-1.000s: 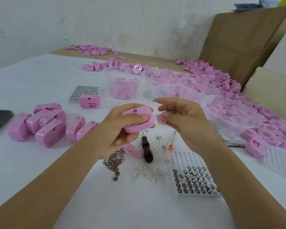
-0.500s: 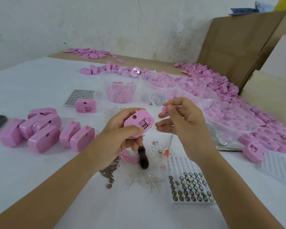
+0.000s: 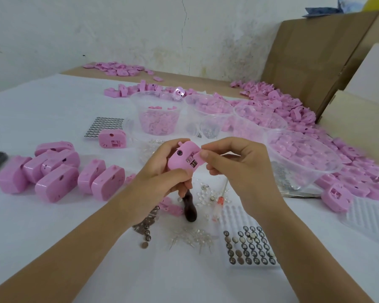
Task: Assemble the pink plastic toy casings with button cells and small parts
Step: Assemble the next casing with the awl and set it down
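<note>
Centre frame, my left hand (image 3: 160, 173) grips the pink casing (image 3: 182, 159), my right hand (image 3: 241, 169) pinches a small cover (image 3: 199, 153); next, I think, pressing it in squarely.

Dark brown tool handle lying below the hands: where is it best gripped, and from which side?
Probably the dark brown bulbous tool handle at its thick rounded near end, from above and the person's side: it lies flat, pointing near-to-far, and its far end is hidden under the left hand.
</note>
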`<state>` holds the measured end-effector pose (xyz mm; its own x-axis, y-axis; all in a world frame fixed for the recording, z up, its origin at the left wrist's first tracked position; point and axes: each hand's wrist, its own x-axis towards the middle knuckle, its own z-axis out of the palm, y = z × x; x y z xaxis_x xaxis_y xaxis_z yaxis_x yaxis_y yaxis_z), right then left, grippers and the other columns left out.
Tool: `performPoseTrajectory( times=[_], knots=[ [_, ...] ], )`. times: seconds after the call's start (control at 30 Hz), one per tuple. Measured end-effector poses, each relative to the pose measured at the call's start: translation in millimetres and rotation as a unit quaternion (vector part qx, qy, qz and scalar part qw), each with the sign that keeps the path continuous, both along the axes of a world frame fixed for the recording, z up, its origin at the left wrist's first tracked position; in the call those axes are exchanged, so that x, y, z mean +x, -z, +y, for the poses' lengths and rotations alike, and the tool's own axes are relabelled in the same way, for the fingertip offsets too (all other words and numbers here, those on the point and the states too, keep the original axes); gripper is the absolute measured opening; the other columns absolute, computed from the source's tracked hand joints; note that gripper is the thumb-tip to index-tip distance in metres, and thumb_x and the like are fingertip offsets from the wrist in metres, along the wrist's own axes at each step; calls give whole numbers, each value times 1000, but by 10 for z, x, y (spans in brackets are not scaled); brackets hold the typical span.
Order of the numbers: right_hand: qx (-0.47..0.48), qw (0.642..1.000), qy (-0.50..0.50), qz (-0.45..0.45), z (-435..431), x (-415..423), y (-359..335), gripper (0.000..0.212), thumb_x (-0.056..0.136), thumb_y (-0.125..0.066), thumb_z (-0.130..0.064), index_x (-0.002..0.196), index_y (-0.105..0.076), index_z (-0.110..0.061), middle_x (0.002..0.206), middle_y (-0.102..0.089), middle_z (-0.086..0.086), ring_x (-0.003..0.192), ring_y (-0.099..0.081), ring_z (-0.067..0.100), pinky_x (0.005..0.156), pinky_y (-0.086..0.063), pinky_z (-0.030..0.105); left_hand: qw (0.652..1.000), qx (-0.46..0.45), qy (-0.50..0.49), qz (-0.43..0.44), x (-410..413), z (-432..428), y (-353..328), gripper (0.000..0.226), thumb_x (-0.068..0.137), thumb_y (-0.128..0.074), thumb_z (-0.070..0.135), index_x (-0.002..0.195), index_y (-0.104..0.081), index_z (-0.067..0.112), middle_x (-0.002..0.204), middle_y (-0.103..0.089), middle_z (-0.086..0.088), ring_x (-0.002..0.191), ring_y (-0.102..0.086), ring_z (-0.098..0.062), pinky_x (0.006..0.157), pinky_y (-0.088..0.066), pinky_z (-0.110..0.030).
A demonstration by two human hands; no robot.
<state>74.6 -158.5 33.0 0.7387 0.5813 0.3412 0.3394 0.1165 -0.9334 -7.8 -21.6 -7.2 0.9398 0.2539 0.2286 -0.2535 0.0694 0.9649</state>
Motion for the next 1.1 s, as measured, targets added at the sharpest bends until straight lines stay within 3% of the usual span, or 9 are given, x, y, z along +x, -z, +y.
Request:
performPoseTrajectory(
  times=[0.27, 0.43, 0.5, 0.63, 0.83, 0.93, 1.1],
  knots=[
    [-21, 999, 8, -34, 48, -15, 55, 20, 72, -78, -5, 69, -69, -23, 64, -68, -6, 57, -60, 5, 56, -46, 14, 1000, 19, 4, -3, -6, -8, 3, 43, 74, -57, 8, 112, -54, 27, 72, -60, 3, 62, -54, -13, 52, -45, -21],
    [-29, 996, 35, -83, 38, -7, 62, 22, 71, -79, -7, 65, -71, -27, 75, -64, -7, 65, -61, 5, 63, -47, 15, 999, 27, -15, -6, -7, -37, 14, 29, 80, -58, 23, 108, -56, 28, 67, -57, 4, 59, -53, -13, 50, -44, -20],
    [-22, 999, 0, -45, 35, -3, 59, 19, 74, -75, -4, 69, -73, -22, 80, -69, -2, 74, -66, 8, 71, -52, 19, 999, 38, -31, -8, -2, -33, 0, 26, 81, -57, 27, 107, -57, 28, 66, -57, 5, 58, -52, -14, 49, -44, -20],
    [-15, 996, -56, 70, 37, 18, 39, 19, 75, -72, 0, 81, -69, -17, 80, -72, 7, 80, -68, 24, 86, -55, 42, 997, 53, -58, -6, -21, -16, -51, 29, 76, -64, 28, 105, -58, 27, 62, -60, 7, 53, -56, -10, 46, -44, -19],
    [-32, 992, -89, 81, -17, 37, 25, 36, 73, -70, 8, 98, -64, -17, 79, -69, 5, 76, -66, 19, 78, -56, 29, 994, 82, -77, -3, -48, -37, -51, 26, 83, -67, 14, 105, -58, 24, 59, -61, 6, 49, -54, -11, 44, -44, -18],
    [-33, 996, -68, 52, 17, 21, 53, 31, 74, -70, 7, 95, -65, -16, 78, -67, 1, 75, -65, 13, 74, -54, 21, 992, 86, -90, -8, -46, -59, -72, 29, 80, -69, 17, 105, -57, 23, 59, -60, 8, 46, -54, -10, 44, -43, -18],
    [-45, 996, -51, 55, -3, 101, 1, 15, 88, -60, -7, 82, -70, -17, 77, -69, 0, 75, -66, 9, 73, -56, 23, 988, 47, -139, -51, -44, -12, -145, 36, 67, -67, 24, 101, -58, 22, 73, -61, 4, 49, -57, -12, 43, -48, -21]
  ],
)
